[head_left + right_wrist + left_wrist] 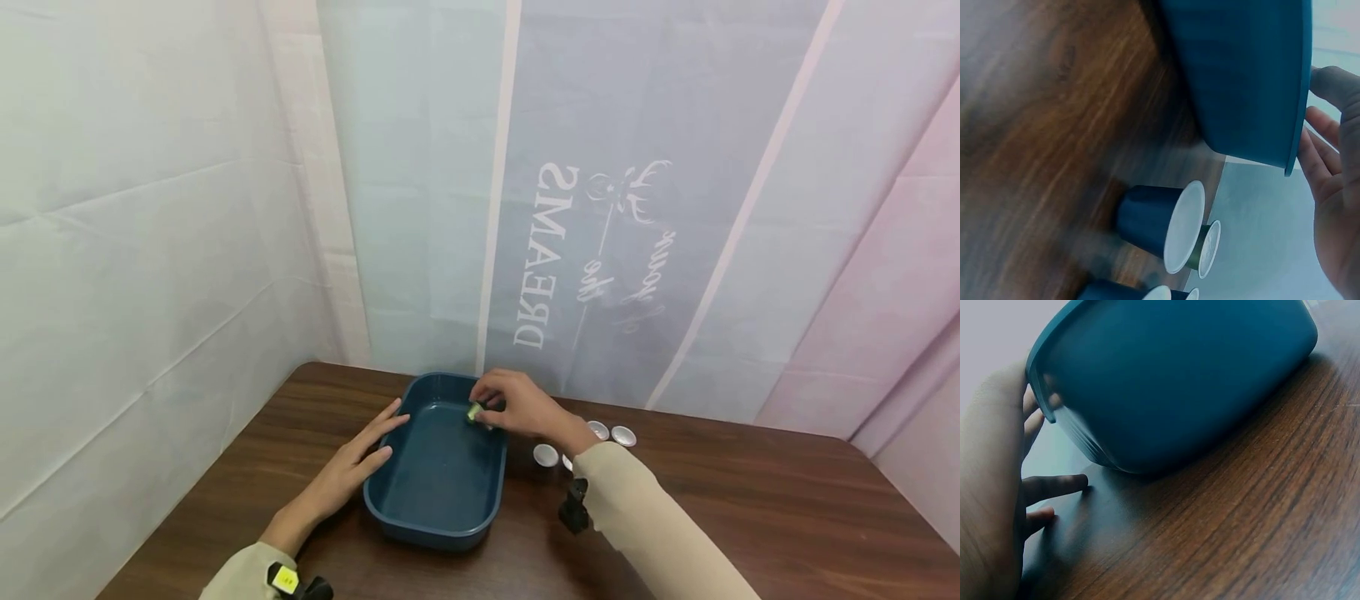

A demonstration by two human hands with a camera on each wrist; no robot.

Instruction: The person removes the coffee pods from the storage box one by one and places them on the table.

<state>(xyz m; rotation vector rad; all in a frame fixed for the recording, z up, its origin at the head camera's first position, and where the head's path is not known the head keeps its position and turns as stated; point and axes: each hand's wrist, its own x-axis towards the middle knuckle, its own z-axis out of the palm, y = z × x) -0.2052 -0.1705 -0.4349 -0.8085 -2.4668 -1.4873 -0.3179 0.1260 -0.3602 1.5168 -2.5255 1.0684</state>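
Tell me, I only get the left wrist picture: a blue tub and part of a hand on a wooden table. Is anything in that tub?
Observer: In the head view the right hand holds a small yellow-green thing over the far end of the blue tub; the rest of its floor looks bare.
Visitor: What is the left hand doing?
Observer: The left hand lies flat against the tub's left wall, fingers straight.
Visitor: Anything else on the table?
Observer: Yes, small capsules with silver lids stand right of the tub; the right wrist view shows their dark blue bodies.
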